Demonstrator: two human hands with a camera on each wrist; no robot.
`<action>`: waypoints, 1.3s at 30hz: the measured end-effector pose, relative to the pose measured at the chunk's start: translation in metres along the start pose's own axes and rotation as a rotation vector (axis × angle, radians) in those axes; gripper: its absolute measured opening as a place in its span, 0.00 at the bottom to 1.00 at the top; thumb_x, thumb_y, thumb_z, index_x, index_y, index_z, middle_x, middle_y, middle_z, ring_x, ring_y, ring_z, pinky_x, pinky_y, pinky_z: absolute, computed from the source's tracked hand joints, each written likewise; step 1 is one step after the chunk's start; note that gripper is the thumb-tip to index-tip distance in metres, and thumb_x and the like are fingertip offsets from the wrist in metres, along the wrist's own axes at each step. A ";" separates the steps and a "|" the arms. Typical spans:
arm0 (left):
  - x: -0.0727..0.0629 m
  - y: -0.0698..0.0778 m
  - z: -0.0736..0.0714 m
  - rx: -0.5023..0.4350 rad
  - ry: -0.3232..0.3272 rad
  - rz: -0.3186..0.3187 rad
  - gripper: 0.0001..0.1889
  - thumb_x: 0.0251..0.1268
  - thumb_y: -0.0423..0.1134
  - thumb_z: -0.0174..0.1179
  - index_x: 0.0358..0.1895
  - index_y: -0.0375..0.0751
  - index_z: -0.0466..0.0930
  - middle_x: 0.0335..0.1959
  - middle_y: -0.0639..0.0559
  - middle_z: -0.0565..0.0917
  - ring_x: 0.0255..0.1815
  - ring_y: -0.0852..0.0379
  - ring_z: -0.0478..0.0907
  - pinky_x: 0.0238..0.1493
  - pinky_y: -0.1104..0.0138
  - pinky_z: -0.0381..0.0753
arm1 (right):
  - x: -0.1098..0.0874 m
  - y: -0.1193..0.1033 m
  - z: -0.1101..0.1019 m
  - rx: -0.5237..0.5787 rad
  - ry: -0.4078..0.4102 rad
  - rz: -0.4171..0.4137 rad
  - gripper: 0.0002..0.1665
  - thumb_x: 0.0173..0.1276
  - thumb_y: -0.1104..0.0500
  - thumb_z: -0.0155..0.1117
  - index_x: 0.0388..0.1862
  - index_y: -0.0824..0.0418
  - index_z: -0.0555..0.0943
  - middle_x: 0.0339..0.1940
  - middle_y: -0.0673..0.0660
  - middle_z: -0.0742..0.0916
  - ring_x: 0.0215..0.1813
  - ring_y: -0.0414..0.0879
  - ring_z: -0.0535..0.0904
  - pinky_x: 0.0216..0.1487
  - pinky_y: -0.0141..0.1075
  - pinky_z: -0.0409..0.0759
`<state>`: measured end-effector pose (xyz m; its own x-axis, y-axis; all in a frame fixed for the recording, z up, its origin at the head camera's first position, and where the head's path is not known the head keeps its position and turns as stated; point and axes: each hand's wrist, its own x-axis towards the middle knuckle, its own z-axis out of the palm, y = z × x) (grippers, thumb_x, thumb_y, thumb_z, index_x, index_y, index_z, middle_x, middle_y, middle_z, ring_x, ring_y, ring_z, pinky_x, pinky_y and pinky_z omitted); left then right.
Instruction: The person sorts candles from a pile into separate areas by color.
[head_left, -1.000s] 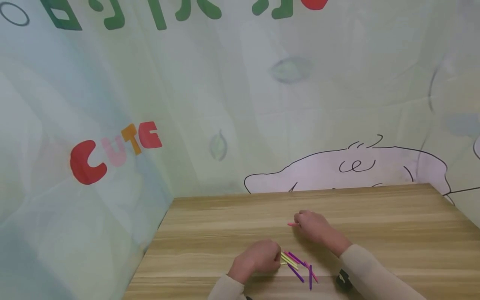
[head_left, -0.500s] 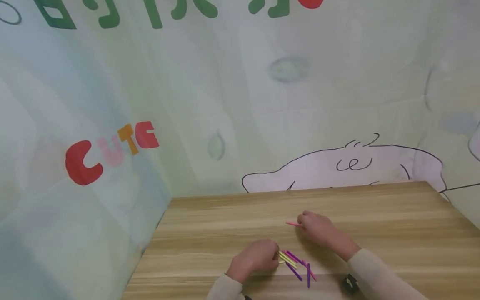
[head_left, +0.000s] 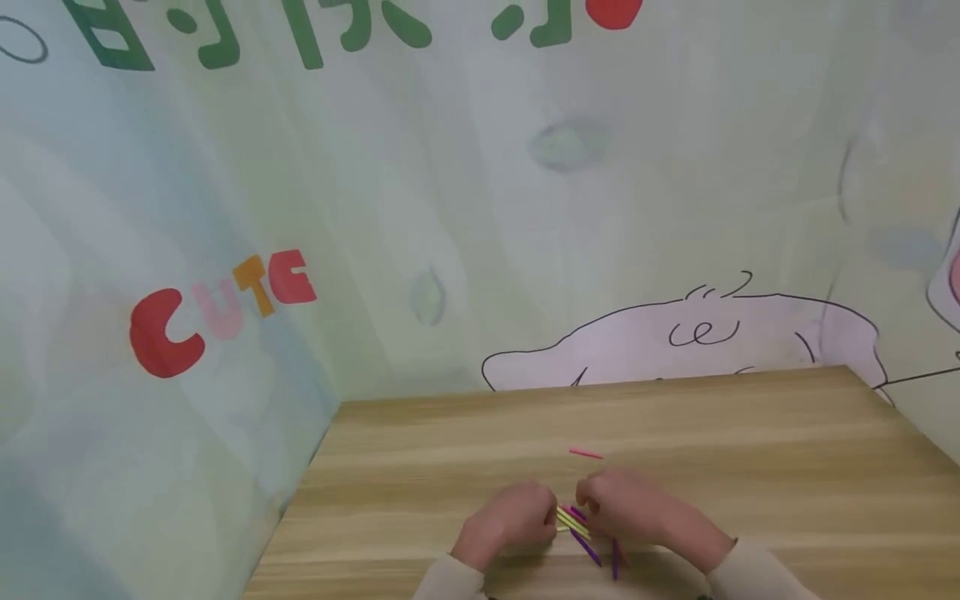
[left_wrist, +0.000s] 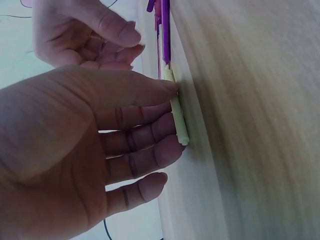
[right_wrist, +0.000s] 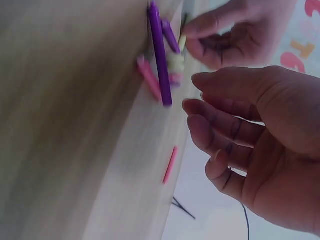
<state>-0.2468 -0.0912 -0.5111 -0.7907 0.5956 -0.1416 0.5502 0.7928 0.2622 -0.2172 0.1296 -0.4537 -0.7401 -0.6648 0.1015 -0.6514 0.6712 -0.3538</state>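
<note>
A small pile of slim coloured sticks lies on the wooden table (head_left: pixel 420 467) between the two hands. My left hand (head_left: pixel 513 517) pinches a yellow stick (left_wrist: pixel 179 117) at the pile's left side, thumb on one side and fingertips on the other. Just right of the pile hovers my right hand (head_left: pixel 630 504), fingers loosely bent, nothing between thumb and fingertips. A purple stick (right_wrist: pixel 161 60) and a pink stick (right_wrist: pixel 149 79) lie close to its fingertips in the right wrist view. One pink stick (head_left: pixel 586 453) rests alone farther back. Part of the pile is hidden behind the right hand.
Behind the table hangs a printed cloth backdrop (head_left: pixel 420 192) with coloured letters and a cartoon outline. The table's far edge meets it. Another purple stick (head_left: pixel 586 548) points toward the front of the table.
My right hand has let go of the pink stick, leaving it on the table toward the back, and has come nearer to the pile. My left hand stays in place.
</note>
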 end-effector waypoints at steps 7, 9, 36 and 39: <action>0.001 -0.003 0.009 -0.038 0.030 0.002 0.15 0.65 0.39 0.68 0.21 0.54 0.75 0.17 0.64 0.73 0.17 0.66 0.67 0.22 0.72 0.69 | 0.000 -0.006 0.009 0.063 -0.032 0.003 0.04 0.68 0.61 0.75 0.36 0.56 0.86 0.27 0.43 0.85 0.27 0.29 0.73 0.31 0.26 0.76; -0.004 0.005 0.000 -0.028 0.024 -0.011 0.13 0.65 0.37 0.67 0.22 0.52 0.76 0.18 0.63 0.74 0.18 0.65 0.68 0.23 0.71 0.70 | 0.000 -0.007 0.009 0.080 -0.038 0.018 0.05 0.67 0.63 0.75 0.36 0.56 0.86 0.27 0.43 0.85 0.27 0.29 0.73 0.32 0.27 0.76; 0.001 -0.002 0.002 -0.022 0.003 -0.003 0.11 0.66 0.39 0.66 0.25 0.53 0.78 0.20 0.64 0.75 0.20 0.65 0.70 0.25 0.72 0.71 | 0.001 -0.018 0.014 -0.088 0.009 0.048 0.15 0.55 0.68 0.76 0.25 0.54 0.77 0.25 0.45 0.77 0.24 0.34 0.67 0.25 0.28 0.70; -0.006 0.008 -0.009 -0.020 0.005 -0.018 0.11 0.66 0.39 0.66 0.25 0.52 0.78 0.20 0.64 0.75 0.21 0.66 0.70 0.26 0.71 0.71 | 0.001 -0.019 0.014 -0.080 -0.009 0.085 0.15 0.56 0.67 0.76 0.23 0.54 0.77 0.23 0.46 0.77 0.22 0.35 0.68 0.24 0.28 0.71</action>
<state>-0.2398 -0.0900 -0.5000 -0.8021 0.5802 -0.1416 0.5301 0.8008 0.2787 -0.2030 0.1117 -0.4598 -0.7917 -0.6073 0.0661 -0.5982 0.7487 -0.2858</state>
